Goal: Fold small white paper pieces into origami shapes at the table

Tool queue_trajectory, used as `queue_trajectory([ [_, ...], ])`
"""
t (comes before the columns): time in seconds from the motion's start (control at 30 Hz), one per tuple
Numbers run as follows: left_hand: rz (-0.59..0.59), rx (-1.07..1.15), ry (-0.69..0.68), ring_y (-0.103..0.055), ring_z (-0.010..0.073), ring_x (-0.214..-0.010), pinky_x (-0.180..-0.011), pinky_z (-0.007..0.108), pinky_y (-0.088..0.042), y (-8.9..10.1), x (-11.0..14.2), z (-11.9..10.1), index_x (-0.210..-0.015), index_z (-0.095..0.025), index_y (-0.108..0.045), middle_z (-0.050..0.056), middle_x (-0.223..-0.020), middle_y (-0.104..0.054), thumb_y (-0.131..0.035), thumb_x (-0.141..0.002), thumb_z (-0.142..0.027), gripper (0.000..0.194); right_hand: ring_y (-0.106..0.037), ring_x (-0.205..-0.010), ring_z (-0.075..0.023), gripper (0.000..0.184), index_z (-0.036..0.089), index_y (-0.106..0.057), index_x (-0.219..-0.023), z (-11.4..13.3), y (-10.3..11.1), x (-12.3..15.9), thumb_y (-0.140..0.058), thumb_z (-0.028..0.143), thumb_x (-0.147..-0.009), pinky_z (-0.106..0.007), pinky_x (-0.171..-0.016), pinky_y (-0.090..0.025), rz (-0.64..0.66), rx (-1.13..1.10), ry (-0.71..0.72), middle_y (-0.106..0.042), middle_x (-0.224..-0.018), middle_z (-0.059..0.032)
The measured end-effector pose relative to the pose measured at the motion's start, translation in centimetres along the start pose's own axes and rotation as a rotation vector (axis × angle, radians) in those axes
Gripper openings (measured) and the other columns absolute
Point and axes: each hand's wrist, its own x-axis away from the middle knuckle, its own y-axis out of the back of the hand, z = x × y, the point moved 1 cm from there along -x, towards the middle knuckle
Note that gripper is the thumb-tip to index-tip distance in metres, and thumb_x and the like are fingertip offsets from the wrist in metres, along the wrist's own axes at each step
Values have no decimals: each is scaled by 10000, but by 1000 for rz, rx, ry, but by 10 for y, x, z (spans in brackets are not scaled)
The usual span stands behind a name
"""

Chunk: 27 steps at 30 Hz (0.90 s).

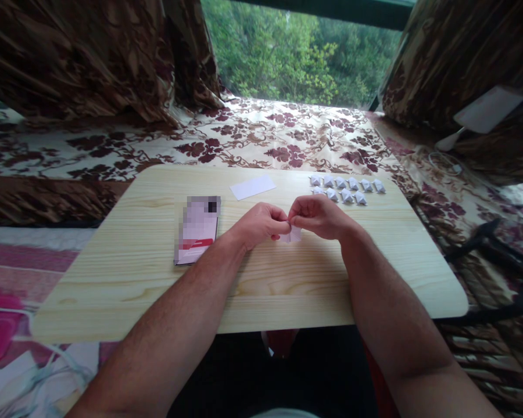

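A small piece of white paper (291,235) with a crease down its middle is pinched between my two hands above the table. My left hand (264,223) grips it from the left, thumb and fingertips pressed together. From the right, my right hand (316,216) pinches its upper edge, and the fingertips of both hands nearly meet there. Just beyond my right hand stand two rows of small folded white paper shapes (340,182), pointed on top. A flat white paper strip (253,187) lies past my left hand.
The light wooden table (126,232) has rounded corners. A phone-like slab (196,232), partly blurred out, lies left of my left forearm. Behind the table is a floral-covered ledge (287,136) below a window. A white lamp (488,110) stands at the right, and white cables (39,371) lie at lower left.
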Motion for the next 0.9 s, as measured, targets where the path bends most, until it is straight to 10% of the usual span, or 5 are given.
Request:
queue_trajectory([
  [0.9, -143, -48, -99, -457, 72, -522, -506, 211, -300, -5, -1, 0, -639, -130, -641, -23, -563, -567, -699, -676, -272, 158, -571, -630, -120, 180, 137, -683, -824, -1, 3, -5, -756, 246, -701, -249, -580, -435, -90, -128, 22, -654, -691, -5],
])
